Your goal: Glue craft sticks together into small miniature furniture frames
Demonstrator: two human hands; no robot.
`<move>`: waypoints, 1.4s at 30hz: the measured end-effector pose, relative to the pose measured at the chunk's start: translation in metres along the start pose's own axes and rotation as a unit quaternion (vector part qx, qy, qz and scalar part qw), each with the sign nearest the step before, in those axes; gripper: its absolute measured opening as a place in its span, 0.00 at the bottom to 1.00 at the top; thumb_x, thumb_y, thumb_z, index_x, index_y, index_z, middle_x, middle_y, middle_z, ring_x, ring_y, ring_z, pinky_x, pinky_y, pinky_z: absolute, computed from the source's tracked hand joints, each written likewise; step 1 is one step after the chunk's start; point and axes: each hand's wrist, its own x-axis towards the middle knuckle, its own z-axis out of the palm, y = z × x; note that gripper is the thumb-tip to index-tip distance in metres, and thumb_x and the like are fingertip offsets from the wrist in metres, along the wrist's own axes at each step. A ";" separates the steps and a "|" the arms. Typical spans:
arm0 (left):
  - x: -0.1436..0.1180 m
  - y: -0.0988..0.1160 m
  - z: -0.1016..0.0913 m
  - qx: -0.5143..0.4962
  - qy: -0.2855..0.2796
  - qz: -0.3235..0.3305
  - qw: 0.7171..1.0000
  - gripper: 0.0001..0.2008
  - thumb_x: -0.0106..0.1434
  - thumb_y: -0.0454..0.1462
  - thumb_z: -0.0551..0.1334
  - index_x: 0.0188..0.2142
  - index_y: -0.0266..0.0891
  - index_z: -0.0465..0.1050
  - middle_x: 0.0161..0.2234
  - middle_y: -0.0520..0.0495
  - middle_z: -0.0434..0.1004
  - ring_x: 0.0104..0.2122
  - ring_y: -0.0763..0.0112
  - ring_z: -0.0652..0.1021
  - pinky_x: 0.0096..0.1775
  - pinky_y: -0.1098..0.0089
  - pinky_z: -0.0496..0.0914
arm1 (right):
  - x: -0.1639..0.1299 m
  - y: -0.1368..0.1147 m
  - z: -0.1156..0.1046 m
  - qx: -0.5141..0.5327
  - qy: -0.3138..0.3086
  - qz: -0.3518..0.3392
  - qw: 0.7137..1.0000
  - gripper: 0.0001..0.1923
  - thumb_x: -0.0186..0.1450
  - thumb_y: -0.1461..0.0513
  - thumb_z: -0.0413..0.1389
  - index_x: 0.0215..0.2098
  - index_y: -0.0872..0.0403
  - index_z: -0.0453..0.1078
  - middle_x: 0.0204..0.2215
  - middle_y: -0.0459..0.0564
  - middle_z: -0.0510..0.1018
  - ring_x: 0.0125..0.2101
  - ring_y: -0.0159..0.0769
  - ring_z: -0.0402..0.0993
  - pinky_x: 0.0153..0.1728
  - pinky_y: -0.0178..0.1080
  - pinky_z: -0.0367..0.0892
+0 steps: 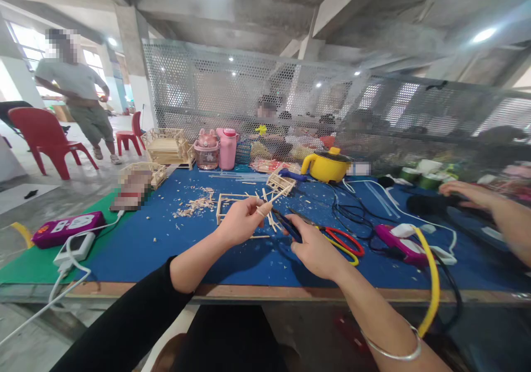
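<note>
The left hand [241, 221] is closed in a pinch: thumb and fingertips grip a thin wooden stick [277, 196], which points up and to the right above the bench [136, 244]. The right hand [314, 250] is wrapped around the handles of a small cutting tool [287, 225], probably pliers or snips; blur prevents a firm reading. The tool tip points left toward the pinched stick, just beside the left fingertips.

The stick is pale, straight and narrow. Directly behind it, a rectangular frame of similar sticks [232, 201] lies flat on the blue bench cover. Loose wood chips [194, 205] are scattered to the left of the frame. Red-handled scissors [342, 238] lie just right of the right hand.

At the far edge stand a yellow pot [327, 166] with a dark lid, a pink jug [228, 148] and a pink lidded cup [206, 149]; their contents cannot be seen. Another person's hand [464, 192] rests on the bench at far right.
</note>
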 end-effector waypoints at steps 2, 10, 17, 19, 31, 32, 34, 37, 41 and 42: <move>-0.002 0.000 0.003 0.008 0.018 -0.003 1.000 0.19 0.61 0.51 0.53 0.36 0.37 0.69 0.19 0.54 0.69 0.20 0.75 0.67 0.25 0.74 0.60 | 0.001 0.001 0.000 0.006 -0.006 -0.005 1.000 0.21 0.53 0.70 0.47 0.44 0.52 0.64 0.34 0.48 0.75 0.36 0.38 0.70 0.41 0.39 0.62; -0.003 -0.001 0.005 0.059 0.031 0.040 0.997 0.18 0.60 0.49 0.55 0.25 0.37 0.67 0.18 0.56 0.60 0.20 0.77 0.60 0.23 0.74 0.54 | 0.003 0.002 -0.004 0.026 -0.004 -0.024 0.999 0.26 0.49 0.71 0.46 0.47 0.52 0.63 0.39 0.48 0.74 0.40 0.39 0.69 0.42 0.39 0.62; -0.003 -0.001 0.001 0.109 0.018 0.069 0.991 0.20 0.63 0.48 0.52 0.21 0.37 0.62 0.18 0.56 0.59 0.22 0.77 0.60 0.26 0.74 0.54 | -0.001 0.003 -0.007 0.015 -0.004 -0.022 1.000 0.32 0.50 0.71 0.46 0.53 0.53 0.60 0.43 0.50 0.74 0.46 0.41 0.68 0.46 0.40 0.62; -0.003 -0.001 0.001 0.107 0.011 0.085 0.991 0.19 0.63 0.46 0.52 0.21 0.37 0.61 0.19 0.57 0.58 0.23 0.77 0.59 0.27 0.74 0.54 | -0.002 0.004 -0.007 0.014 -0.005 -0.025 1.000 0.33 0.50 0.71 0.46 0.54 0.53 0.60 0.45 0.51 0.73 0.47 0.40 0.68 0.47 0.40 0.62; -0.004 0.001 0.002 0.119 0.009 0.096 0.988 0.18 0.64 0.45 0.52 0.22 0.38 0.62 0.19 0.56 0.59 0.23 0.77 0.60 0.27 0.74 0.55 | -0.002 0.000 -0.010 0.030 -0.030 -0.047 0.998 0.33 0.49 0.72 0.45 0.54 0.52 0.60 0.49 0.51 0.71 0.50 0.39 0.66 0.51 0.42 0.60; -0.005 0.001 0.002 0.118 0.008 0.097 0.988 0.18 0.64 0.45 0.52 0.22 0.38 0.61 0.19 0.56 0.58 0.23 0.77 0.59 0.27 0.74 0.55 | -0.002 0.000 -0.011 0.027 -0.029 -0.047 0.998 0.33 0.49 0.72 0.45 0.53 0.52 0.60 0.48 0.50 0.71 0.50 0.39 0.66 0.51 0.42 0.60; -0.005 0.002 0.002 0.119 0.008 0.097 0.988 0.18 0.64 0.46 0.52 0.22 0.38 0.61 0.19 0.57 0.58 0.22 0.77 0.59 0.27 0.74 0.55 | -0.002 0.000 -0.010 0.011 -0.020 -0.045 0.999 0.32 0.49 0.72 0.45 0.53 0.52 0.61 0.45 0.50 0.73 0.49 0.40 0.67 0.50 0.42 0.61; -0.005 0.002 0.002 0.125 0.017 0.084 0.988 0.20 0.64 0.47 0.50 0.21 0.38 0.62 0.19 0.56 0.58 0.22 0.77 0.59 0.26 0.74 0.54 | -0.001 0.002 -0.002 -0.028 0.006 -0.045 0.999 0.29 0.50 0.71 0.46 0.51 0.53 0.62 0.42 0.51 0.75 0.48 0.41 0.68 0.48 0.42 0.63; -0.006 0.001 0.003 0.137 0.036 0.045 0.989 0.22 0.63 0.49 0.50 0.20 0.37 0.63 0.17 0.56 0.58 0.21 0.76 0.60 0.26 0.73 0.53 | 0.002 0.002 0.016 -0.124 0.084 -0.054 0.987 0.28 0.52 0.71 0.48 0.52 0.58 0.62 0.47 0.58 0.73 0.48 0.44 0.68 0.48 0.43 0.63; -0.006 0.001 0.003 0.136 0.038 0.029 0.989 0.22 0.63 0.49 0.50 0.20 0.37 0.64 0.17 0.56 0.58 0.21 0.76 0.60 0.25 0.73 0.53 | 0.004 0.003 0.019 -0.173 0.114 -0.047 0.977 0.28 0.52 0.71 0.48 0.53 0.60 0.61 0.46 0.61 0.73 0.47 0.46 0.69 0.47 0.44 0.63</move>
